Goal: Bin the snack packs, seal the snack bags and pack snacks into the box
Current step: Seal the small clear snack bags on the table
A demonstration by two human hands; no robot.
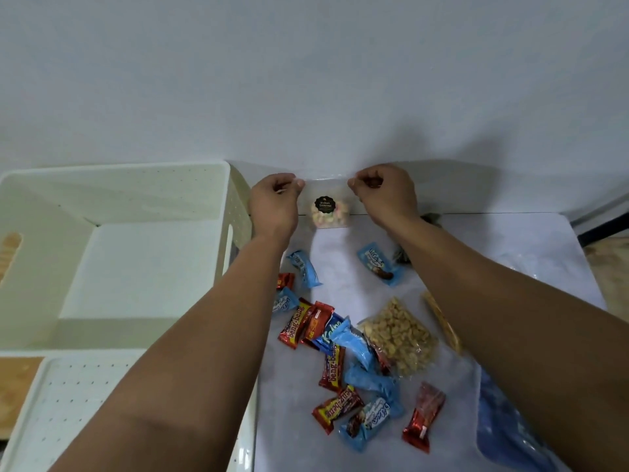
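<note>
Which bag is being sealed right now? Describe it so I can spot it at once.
Start at the cream bin on the left and look just past its far right corner, by the wall. There the left hand and right hand pinch the top of a clear bag. It alone has a round black label over pastel biscuits.

A clear snack bag [329,207] is held upright at the far edge of the white surface [476,267], its top edge pinched at both corners. It has small pastel biscuits at the bottom and a round black label on the front. On the left stands a cream box [112,206] with small holes in its walls, open and with nothing inside. Nearer on the surface lie many small packs in a loose heap: red wafer bars [296,323], light blue packs [354,342], one blue pack [380,264] apart. Beside the heap lies a clear bag of pale nuts [398,335].
</note>
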